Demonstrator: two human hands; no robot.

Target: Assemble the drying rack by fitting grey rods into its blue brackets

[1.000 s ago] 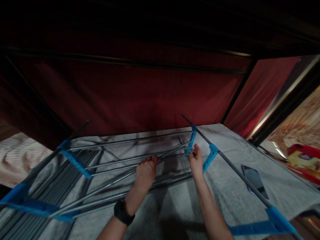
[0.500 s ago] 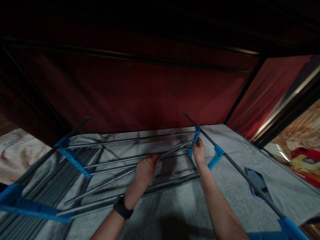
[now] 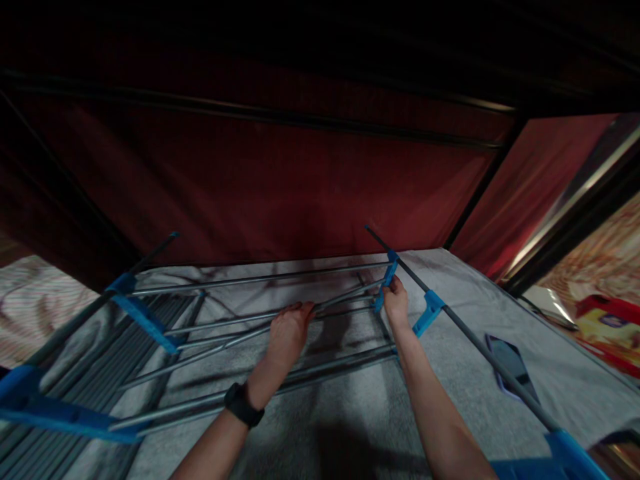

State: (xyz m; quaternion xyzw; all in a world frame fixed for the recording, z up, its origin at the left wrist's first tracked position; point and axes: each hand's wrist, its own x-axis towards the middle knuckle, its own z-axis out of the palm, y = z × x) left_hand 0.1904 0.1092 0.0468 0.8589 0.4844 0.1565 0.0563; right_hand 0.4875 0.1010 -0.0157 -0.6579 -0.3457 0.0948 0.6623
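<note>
A rack of grey metal tubes with blue plastic brackets lies on a grey cloth. My left hand (image 3: 291,331), with a dark watch on its wrist, is closed around a loose metal tube (image 3: 200,353) that slants across the rack. At the right, my right hand (image 3: 396,303) grips a blue bracket (image 3: 388,277) near the tube's far end; whether the end sits in the bracket is hidden. Another blue bracket (image 3: 429,313) is on the right side pole (image 3: 465,328). On the left, a blue bracket (image 3: 145,317) holds ends of the crosswise tubes.
Several spare grey tubes (image 3: 120,360) lie side by side at the left. A phone (image 3: 513,367) rests on the grey cloth (image 3: 435,413) under the right pole. Behind stands a dark red panel (image 3: 300,193). A red and yellow packet (image 3: 610,330) is at the far right.
The near left end of the slanted tube has risen and moved slightly away from me, with my left hand on it. My right hand stays at the bracket.
</note>
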